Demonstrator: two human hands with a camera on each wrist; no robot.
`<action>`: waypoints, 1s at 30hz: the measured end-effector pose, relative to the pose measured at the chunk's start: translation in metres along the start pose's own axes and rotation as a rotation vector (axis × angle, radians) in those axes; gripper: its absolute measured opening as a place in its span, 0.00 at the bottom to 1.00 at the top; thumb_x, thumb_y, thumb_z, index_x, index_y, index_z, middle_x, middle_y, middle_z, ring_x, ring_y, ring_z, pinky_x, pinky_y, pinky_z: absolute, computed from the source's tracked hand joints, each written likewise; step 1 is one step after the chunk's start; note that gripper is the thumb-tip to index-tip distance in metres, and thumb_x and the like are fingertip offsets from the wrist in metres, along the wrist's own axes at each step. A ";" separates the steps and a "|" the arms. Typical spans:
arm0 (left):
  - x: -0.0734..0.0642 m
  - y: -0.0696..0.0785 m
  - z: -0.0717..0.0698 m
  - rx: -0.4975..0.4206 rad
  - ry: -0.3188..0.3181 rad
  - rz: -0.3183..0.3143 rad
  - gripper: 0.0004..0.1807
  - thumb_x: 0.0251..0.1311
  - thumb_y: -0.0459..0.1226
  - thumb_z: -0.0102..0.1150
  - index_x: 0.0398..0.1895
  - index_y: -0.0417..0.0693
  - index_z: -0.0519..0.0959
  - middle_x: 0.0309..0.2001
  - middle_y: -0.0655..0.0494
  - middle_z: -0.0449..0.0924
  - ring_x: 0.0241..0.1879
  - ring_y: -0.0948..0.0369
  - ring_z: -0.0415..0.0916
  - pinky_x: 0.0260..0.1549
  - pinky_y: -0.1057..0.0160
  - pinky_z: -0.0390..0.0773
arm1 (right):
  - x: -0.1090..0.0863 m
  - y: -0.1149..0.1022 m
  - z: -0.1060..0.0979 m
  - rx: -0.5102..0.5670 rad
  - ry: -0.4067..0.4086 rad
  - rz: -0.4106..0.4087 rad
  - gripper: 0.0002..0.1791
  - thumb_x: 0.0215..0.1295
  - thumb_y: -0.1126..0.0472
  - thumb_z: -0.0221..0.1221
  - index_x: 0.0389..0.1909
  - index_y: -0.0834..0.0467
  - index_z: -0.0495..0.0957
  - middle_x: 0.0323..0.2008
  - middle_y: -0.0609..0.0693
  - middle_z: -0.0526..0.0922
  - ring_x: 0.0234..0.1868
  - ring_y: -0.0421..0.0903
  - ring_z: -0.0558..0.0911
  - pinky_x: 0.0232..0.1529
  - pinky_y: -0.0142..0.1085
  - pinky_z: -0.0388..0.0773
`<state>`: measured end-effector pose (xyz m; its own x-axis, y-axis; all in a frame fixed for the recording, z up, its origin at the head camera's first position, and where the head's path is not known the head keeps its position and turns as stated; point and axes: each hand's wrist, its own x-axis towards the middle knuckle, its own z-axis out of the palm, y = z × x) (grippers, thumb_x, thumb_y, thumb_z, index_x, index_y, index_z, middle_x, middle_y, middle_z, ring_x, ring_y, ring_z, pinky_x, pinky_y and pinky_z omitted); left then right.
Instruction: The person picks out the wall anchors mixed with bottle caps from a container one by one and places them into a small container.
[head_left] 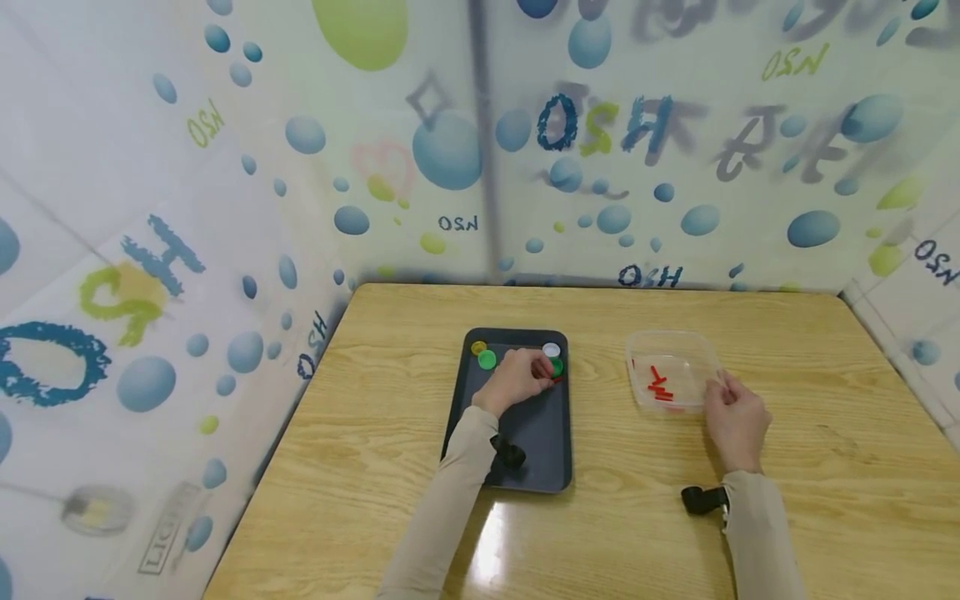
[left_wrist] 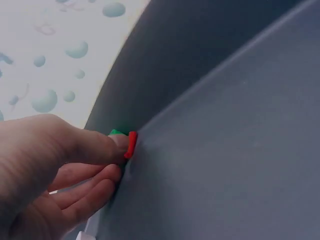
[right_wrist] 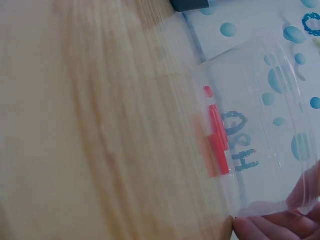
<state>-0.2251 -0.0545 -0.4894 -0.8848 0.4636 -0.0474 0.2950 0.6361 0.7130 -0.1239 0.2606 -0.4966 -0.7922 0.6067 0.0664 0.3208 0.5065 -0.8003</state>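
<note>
My left hand [head_left: 516,381] reaches over the dark grey tray [head_left: 528,450] at its right side. Its thumb and fingertips pinch a small red stick [left_wrist: 131,145] low by the tray wall. Just beyond the fingertips lies a green cap [head_left: 557,367], with a white cap [head_left: 551,350] behind it; the green one is mostly hidden in the left wrist view. My right hand [head_left: 737,419] grips the near right corner of a clear plastic container [head_left: 686,342]. Several red sticks [head_left: 660,392] lie inside that container, also visible through its wall in the right wrist view.
At the tray's far left corner are a yellow cap [head_left: 478,347] and a lighter green cap [head_left: 487,360]. Both tray and container stand on a wooden table [head_left: 360,467]. A patterned wall covering [head_left: 405,233] rises behind the table and along its left side.
</note>
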 end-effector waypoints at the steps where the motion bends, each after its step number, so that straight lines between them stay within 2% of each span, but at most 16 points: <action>1: 0.000 0.000 0.001 0.001 0.001 0.000 0.06 0.62 0.34 0.69 0.40 0.49 0.83 0.37 0.58 0.86 0.35 0.65 0.81 0.39 0.66 0.80 | 0.000 0.000 0.000 0.002 0.000 -0.003 0.26 0.74 0.53 0.49 0.64 0.63 0.77 0.56 0.61 0.83 0.54 0.57 0.83 0.29 0.18 0.63; 4: 0.001 -0.001 0.003 0.004 0.006 0.001 0.06 0.61 0.34 0.70 0.40 0.49 0.83 0.37 0.58 0.86 0.35 0.65 0.81 0.39 0.66 0.80 | 0.001 0.000 0.000 0.004 0.007 -0.015 0.25 0.74 0.52 0.50 0.63 0.63 0.78 0.55 0.61 0.84 0.50 0.54 0.84 0.29 0.19 0.63; 6: 0.003 -0.002 0.004 0.014 0.011 0.005 0.06 0.61 0.33 0.70 0.39 0.49 0.83 0.36 0.58 0.85 0.35 0.65 0.81 0.39 0.66 0.80 | 0.002 0.000 0.000 0.005 0.017 -0.026 0.25 0.74 0.52 0.50 0.62 0.63 0.79 0.55 0.60 0.84 0.42 0.43 0.84 0.29 0.19 0.63; 9: 0.004 -0.002 0.005 0.024 0.021 0.013 0.06 0.61 0.33 0.70 0.39 0.49 0.83 0.36 0.58 0.85 0.35 0.65 0.81 0.39 0.66 0.80 | 0.003 0.000 -0.001 0.008 0.025 -0.039 0.25 0.73 0.52 0.51 0.62 0.62 0.79 0.54 0.60 0.85 0.32 0.23 0.73 0.29 0.19 0.63; 11: 0.005 -0.002 0.005 0.025 0.026 0.018 0.06 0.61 0.32 0.70 0.39 0.49 0.84 0.35 0.58 0.85 0.35 0.65 0.81 0.39 0.66 0.80 | 0.003 0.000 -0.001 0.016 0.025 -0.044 0.25 0.74 0.52 0.51 0.62 0.62 0.79 0.55 0.60 0.84 0.28 0.15 0.64 0.28 0.17 0.62; 15: 0.005 -0.003 0.006 0.047 0.030 0.021 0.04 0.62 0.32 0.69 0.38 0.49 0.84 0.35 0.58 0.85 0.34 0.65 0.80 0.38 0.66 0.80 | 0.002 0.001 0.000 0.023 0.019 -0.047 0.25 0.73 0.53 0.51 0.63 0.63 0.78 0.54 0.61 0.84 0.27 0.12 0.62 0.28 0.15 0.62; 17: 0.005 -0.003 0.007 0.058 0.031 0.019 0.04 0.62 0.32 0.68 0.37 0.49 0.84 0.34 0.58 0.85 0.34 0.65 0.80 0.37 0.67 0.79 | 0.002 0.001 0.000 0.019 0.020 -0.045 0.24 0.73 0.53 0.51 0.62 0.63 0.79 0.54 0.61 0.85 0.29 0.14 0.65 0.28 0.15 0.62; 19: 0.004 -0.003 0.007 0.061 0.032 0.013 0.03 0.63 0.32 0.68 0.37 0.49 0.84 0.34 0.57 0.85 0.34 0.65 0.80 0.37 0.67 0.79 | 0.001 0.001 0.001 0.013 0.022 -0.040 0.24 0.73 0.53 0.51 0.62 0.63 0.79 0.53 0.61 0.85 0.31 0.21 0.73 0.29 0.16 0.63; 20: 0.004 -0.003 0.007 0.054 0.032 0.009 0.03 0.63 0.32 0.67 0.37 0.49 0.84 0.34 0.57 0.86 0.34 0.64 0.80 0.36 0.67 0.79 | 0.001 0.001 0.002 0.010 0.021 -0.037 0.25 0.73 0.53 0.51 0.62 0.63 0.79 0.53 0.61 0.85 0.33 0.27 0.78 0.29 0.16 0.63; 22: 0.004 -0.003 0.007 0.047 0.032 0.001 0.03 0.63 0.31 0.67 0.37 0.48 0.84 0.35 0.57 0.86 0.34 0.65 0.80 0.36 0.67 0.79 | 0.001 0.002 0.002 0.007 0.020 -0.032 0.25 0.73 0.53 0.51 0.62 0.63 0.79 0.53 0.61 0.85 0.34 0.30 0.79 0.29 0.17 0.63; 24: 0.003 -0.003 0.006 0.043 0.029 -0.007 0.03 0.63 0.32 0.67 0.37 0.48 0.85 0.35 0.58 0.86 0.34 0.65 0.80 0.36 0.68 0.79 | 0.001 0.002 0.002 0.007 0.018 -0.031 0.25 0.74 0.53 0.51 0.63 0.63 0.78 0.53 0.62 0.85 0.39 0.41 0.84 0.29 0.17 0.63; 27: 0.002 -0.001 0.003 0.047 0.017 -0.008 0.04 0.63 0.32 0.67 0.38 0.49 0.85 0.36 0.57 0.86 0.35 0.64 0.80 0.36 0.67 0.80 | 0.000 0.001 0.001 0.020 0.015 -0.038 0.25 0.74 0.53 0.50 0.62 0.64 0.78 0.53 0.64 0.84 0.43 0.49 0.87 0.28 0.15 0.61; 29: 0.002 0.001 0.000 0.054 0.010 -0.010 0.04 0.63 0.32 0.68 0.39 0.49 0.86 0.36 0.57 0.86 0.35 0.64 0.80 0.36 0.67 0.80 | -0.001 0.001 0.000 0.026 0.016 -0.046 0.25 0.74 0.54 0.50 0.62 0.65 0.78 0.53 0.65 0.84 0.53 0.61 0.85 0.28 0.14 0.59; 30: 0.002 0.001 -0.002 0.055 0.006 -0.012 0.05 0.63 0.32 0.68 0.40 0.49 0.86 0.36 0.57 0.86 0.35 0.63 0.80 0.36 0.67 0.80 | -0.001 0.001 0.000 0.030 0.014 -0.049 0.25 0.74 0.54 0.50 0.62 0.65 0.78 0.52 0.66 0.84 0.54 0.62 0.84 0.28 0.13 0.59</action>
<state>-0.2268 -0.0541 -0.4872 -0.8904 0.4521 -0.0518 0.3033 0.6745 0.6731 -0.1234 0.2604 -0.4972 -0.7989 0.5905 0.1141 0.2660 0.5172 -0.8135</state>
